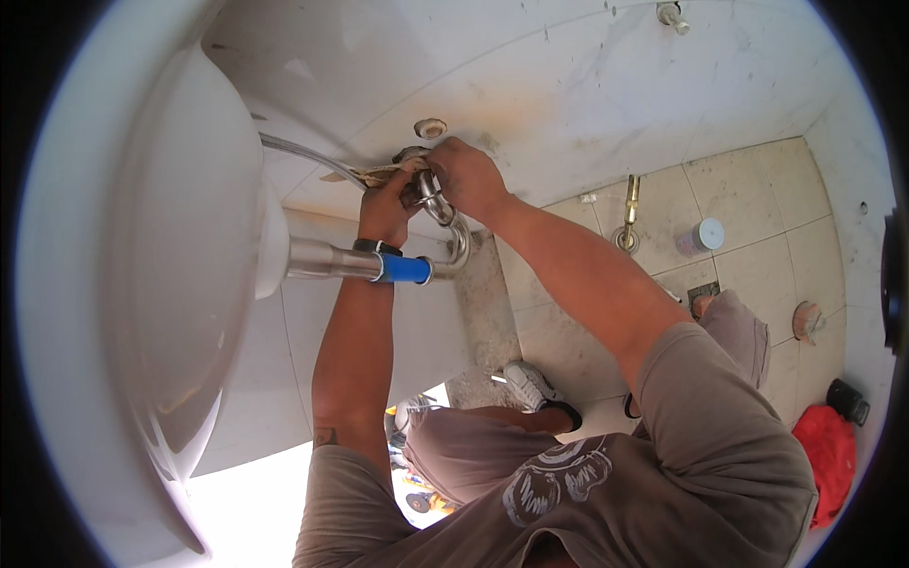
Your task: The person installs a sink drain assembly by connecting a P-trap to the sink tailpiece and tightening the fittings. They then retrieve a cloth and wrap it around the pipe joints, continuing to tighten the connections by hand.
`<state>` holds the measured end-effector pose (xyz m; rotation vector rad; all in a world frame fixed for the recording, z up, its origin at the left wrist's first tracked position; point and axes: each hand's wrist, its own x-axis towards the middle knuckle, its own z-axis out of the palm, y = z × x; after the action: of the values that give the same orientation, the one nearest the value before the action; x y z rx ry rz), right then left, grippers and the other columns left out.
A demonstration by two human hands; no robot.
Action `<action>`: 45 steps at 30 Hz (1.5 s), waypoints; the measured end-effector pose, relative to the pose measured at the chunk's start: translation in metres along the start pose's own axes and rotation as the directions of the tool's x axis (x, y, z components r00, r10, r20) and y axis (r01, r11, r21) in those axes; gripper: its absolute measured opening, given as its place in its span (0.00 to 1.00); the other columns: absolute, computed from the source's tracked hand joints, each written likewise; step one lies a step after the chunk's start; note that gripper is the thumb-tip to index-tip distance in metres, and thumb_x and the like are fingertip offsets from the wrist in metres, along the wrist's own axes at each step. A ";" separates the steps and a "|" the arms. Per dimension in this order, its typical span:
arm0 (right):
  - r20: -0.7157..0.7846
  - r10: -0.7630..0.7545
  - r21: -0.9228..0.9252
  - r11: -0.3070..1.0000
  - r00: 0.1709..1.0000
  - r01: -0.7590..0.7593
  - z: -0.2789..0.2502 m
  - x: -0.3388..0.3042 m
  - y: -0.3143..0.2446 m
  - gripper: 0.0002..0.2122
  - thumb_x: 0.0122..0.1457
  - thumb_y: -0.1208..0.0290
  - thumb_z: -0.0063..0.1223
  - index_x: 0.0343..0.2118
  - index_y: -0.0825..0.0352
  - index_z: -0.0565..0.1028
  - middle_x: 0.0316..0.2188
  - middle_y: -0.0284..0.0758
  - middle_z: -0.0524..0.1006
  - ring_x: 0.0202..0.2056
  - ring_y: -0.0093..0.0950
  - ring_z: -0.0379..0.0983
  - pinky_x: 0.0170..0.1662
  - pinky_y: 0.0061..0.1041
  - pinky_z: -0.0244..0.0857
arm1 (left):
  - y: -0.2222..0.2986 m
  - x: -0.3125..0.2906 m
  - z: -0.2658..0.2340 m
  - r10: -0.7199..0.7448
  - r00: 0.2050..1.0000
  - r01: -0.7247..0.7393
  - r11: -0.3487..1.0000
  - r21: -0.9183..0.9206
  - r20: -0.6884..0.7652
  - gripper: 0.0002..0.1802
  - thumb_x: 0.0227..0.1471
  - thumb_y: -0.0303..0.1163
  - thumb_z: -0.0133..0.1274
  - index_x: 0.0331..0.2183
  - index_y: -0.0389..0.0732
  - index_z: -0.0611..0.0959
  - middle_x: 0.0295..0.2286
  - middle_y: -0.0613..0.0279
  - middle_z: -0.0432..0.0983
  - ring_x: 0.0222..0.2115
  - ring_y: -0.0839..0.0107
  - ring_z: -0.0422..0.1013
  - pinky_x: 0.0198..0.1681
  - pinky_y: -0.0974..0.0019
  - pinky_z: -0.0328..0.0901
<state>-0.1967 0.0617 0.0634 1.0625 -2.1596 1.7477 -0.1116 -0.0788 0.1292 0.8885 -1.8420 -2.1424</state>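
A curved chrome drain pipe (461,237) runs from under the white sink (180,246) on the left, bends, and meets the wall ahead. Beside its wall end, my left hand (383,213) is closed around the pipe end, with some fingers hidden. From the other side, my right hand (469,180) curls its fingers against the same end, where pipe and wall meet. A frayed tan strip (379,175) sticks out by my left fingers. Blue wrapping (402,269) covers part of the straight pipe, which crosses over my left forearm.
A braided hose (308,151) slants down from the sink. Above my hands the wall has a round hole (430,128). To the right stand a brass floor fitting (630,213) and a white-lidded container (701,237). A red cloth item (824,464) lies far right.
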 end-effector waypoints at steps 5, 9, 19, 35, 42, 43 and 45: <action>-0.031 0.123 0.006 0.992 0.992 -0.123 0.003 -0.001 -0.003 0.04 0.59 0.73 0.56 0.33 0.67 0.74 0.30 0.45 0.78 0.34 0.49 0.76 0.38 0.45 0.70 | 0.003 0.004 0.001 -0.016 0.999 0.020 0.995 0.098 -0.038 0.17 0.60 0.39 0.60 0.45 0.38 0.79 0.36 0.59 0.79 0.35 0.67 0.76 0.44 0.56 0.72; -0.009 0.192 -0.022 0.981 0.981 -0.192 0.002 0.006 -0.005 0.05 0.59 0.72 0.56 0.33 0.68 0.74 0.28 0.46 0.80 0.31 0.50 0.77 0.36 0.45 0.70 | 0.002 0.006 0.001 -0.001 0.999 0.006 0.990 0.141 -0.036 0.17 0.60 0.38 0.61 0.45 0.37 0.79 0.36 0.60 0.80 0.35 0.67 0.76 0.45 0.54 0.72; 0.023 0.022 -0.012 1.000 0.999 -0.022 -0.013 0.009 -0.009 0.08 0.58 0.72 0.55 0.40 0.60 0.79 0.36 0.39 0.79 0.38 0.43 0.78 0.40 0.40 0.72 | 0.012 0.003 -0.003 -0.116 0.993 0.116 0.992 -0.054 0.014 0.28 0.62 0.51 0.53 0.51 0.36 0.75 0.44 0.47 0.74 0.45 0.56 0.73 0.52 0.47 0.68; 0.213 -0.109 -0.135 0.981 0.971 0.140 -0.007 0.014 -0.007 0.09 0.57 0.70 0.55 0.41 0.59 0.80 0.41 0.34 0.76 0.41 0.38 0.78 0.43 0.37 0.73 | 0.000 0.003 -0.005 0.075 0.997 -0.076 0.971 0.228 0.010 0.11 0.62 0.32 0.56 0.44 0.38 0.77 0.37 0.60 0.80 0.35 0.68 0.79 0.41 0.60 0.76; 0.226 -0.075 -0.199 0.972 0.971 0.122 -0.009 0.018 -0.009 0.10 0.56 0.71 0.54 0.42 0.59 0.77 0.39 0.38 0.77 0.38 0.41 0.79 0.41 0.40 0.73 | -0.009 0.011 -0.009 0.298 0.954 -0.275 0.855 0.439 0.019 0.16 0.57 0.36 0.59 0.31 0.30 0.82 0.25 0.53 0.81 0.24 0.66 0.77 0.28 0.64 0.70; 0.223 -0.076 -0.206 0.971 0.972 0.123 -0.010 0.019 -0.010 0.11 0.56 0.71 0.54 0.42 0.59 0.77 0.38 0.38 0.77 0.38 0.41 0.79 0.40 0.40 0.73 | -0.009 0.013 -0.010 0.342 0.939 -0.313 0.790 0.527 0.046 0.17 0.58 0.37 0.58 0.29 0.30 0.82 0.24 0.53 0.80 0.24 0.65 0.77 0.27 0.63 0.69; 0.213 -0.066 -0.219 0.969 0.975 0.113 -0.011 0.020 -0.013 0.10 0.56 0.72 0.53 0.41 0.60 0.77 0.37 0.39 0.77 0.37 0.42 0.79 0.40 0.41 0.73 | -0.012 0.015 -0.012 0.435 0.897 -0.372 0.639 0.673 0.083 0.19 0.58 0.39 0.57 0.27 0.30 0.81 0.22 0.52 0.80 0.23 0.64 0.77 0.28 0.61 0.68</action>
<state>-0.2064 0.0627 0.0875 1.3032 -2.3212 1.3609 -0.1146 -0.0935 0.1126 0.5591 -2.5222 -1.1271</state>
